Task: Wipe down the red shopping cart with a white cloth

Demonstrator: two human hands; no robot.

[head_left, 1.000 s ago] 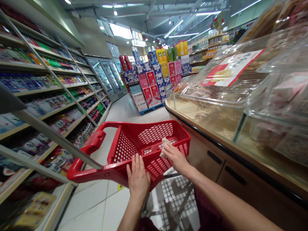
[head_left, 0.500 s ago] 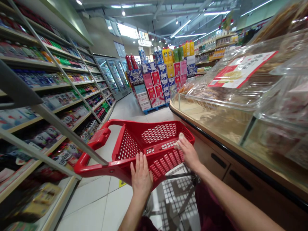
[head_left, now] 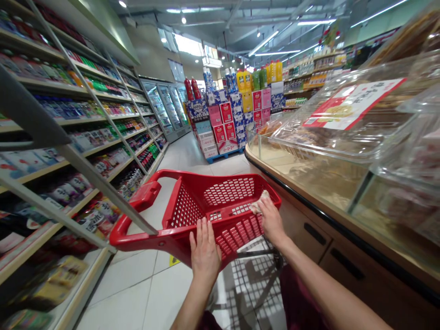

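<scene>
Your left hand (head_left: pixel 206 256) lies flat on the near side of the red shopping cart (head_left: pixel 173 240), fingers straight and side by side, with the fingertips up at the rim; it grips nothing. Your right hand (head_left: pixel 272 222) is closed on a pale, crumpled cloth (head_left: pixel 256 208), which is pressed at the near rim, close to the cart's right-hand end. The cart stands right in front of you on the tiled floor (head_left: pixel 129 293), its openwork basket facing up and its loop-shaped red handle (head_left: pixel 118 231) off to your left. A grey bar (head_left: pixel 103 188) slants from the upper left down to the near rim.

On your right, near the cart, is a display case (head_left: pixel 304 165) with glass sides, loaded with clear plastic containers (head_left: pixel 374 140) (the nearest contents are too blurred to tell). A red and white label (head_left: pixel 359 103) sits on one of them. Shelves (head_left: pixel 84 118) of drinks line your left. Beyond the cart, stacked cartons (head_left: pixel 225 121) rest on a blue pallet (head_left: pixel 225 156), with bottles (head_left: pixel 258 79) on top.
</scene>
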